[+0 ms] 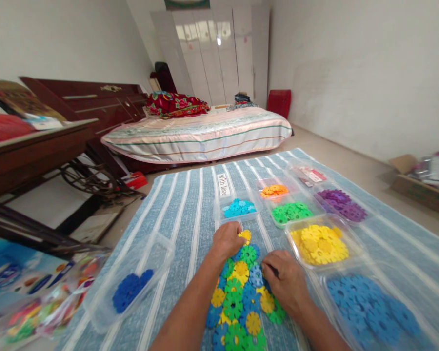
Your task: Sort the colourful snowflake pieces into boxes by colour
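A model of interlocking plastic flower-shaped discs, in green, yellow and blue, lies on the striped cloth in front of me. My left hand is closed at its far end, thumb and fingers pinching a yellow disc there. On the model's right side, my right hand has its fingers curled together beside a light blue disc. What its fingertips grip is hidden. Close to the right hand is a clear box of yellow discs.
Clear boxes hold light blue, orange, green, purple and blue discs. Dark blue discs lie in a box at left. The striped cloth covers the table; a bed stands beyond.
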### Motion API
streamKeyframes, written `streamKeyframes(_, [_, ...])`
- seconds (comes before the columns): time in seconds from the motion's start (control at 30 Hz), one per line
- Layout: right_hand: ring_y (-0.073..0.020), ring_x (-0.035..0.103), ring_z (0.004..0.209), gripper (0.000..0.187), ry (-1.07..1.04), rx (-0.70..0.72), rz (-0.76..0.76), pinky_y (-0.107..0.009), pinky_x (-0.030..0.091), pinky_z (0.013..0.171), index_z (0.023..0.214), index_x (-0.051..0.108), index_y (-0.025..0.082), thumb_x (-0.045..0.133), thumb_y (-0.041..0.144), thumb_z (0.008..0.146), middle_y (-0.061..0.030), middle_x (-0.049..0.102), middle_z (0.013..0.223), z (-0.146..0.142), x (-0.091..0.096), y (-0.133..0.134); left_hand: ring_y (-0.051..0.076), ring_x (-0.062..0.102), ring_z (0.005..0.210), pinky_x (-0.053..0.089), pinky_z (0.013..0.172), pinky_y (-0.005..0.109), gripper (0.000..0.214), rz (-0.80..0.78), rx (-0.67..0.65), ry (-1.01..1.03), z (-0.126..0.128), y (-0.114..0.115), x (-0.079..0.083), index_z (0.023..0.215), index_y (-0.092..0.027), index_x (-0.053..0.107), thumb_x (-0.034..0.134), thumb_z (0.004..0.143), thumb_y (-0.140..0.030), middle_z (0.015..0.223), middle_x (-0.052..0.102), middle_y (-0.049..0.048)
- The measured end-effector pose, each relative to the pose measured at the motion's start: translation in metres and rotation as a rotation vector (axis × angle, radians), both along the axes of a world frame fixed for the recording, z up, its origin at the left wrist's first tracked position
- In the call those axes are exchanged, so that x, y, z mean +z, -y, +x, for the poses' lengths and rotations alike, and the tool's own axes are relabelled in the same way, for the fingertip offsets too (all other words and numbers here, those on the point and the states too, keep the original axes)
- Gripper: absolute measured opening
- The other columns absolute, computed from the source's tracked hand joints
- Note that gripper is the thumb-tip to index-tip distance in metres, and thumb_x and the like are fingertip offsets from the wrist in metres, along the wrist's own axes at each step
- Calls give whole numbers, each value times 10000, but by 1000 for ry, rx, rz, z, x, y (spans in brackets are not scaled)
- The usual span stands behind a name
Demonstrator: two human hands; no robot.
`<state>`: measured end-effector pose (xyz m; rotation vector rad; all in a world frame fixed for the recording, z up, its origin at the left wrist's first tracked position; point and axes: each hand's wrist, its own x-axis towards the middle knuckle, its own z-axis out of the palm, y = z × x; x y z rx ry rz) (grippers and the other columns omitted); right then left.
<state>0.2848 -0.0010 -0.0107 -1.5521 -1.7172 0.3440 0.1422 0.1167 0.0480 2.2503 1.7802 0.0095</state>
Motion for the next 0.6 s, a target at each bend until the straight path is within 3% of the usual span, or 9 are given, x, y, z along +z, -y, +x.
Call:
streamKeyframes(0.4, [-155,505,750,186,2,8,-2,-268,363,694,694,612,206,471,164,807,-14,589,718,1,-3,-1,136,611,746,383,604,218,186,47,-17,68,3,0,-1,718,-212,660,483,763,-246,777,687,3])
streamKeyframes(0.6, [-147,503,739,178,9,-15,15,-255,357,679,677,606,207,486,141,790,-2,586,699,-1,0,-1,144,614,754,388,622,226,209,82,-6,35,9,5,5,751,-204,641,465,805,-304,795,685,14])
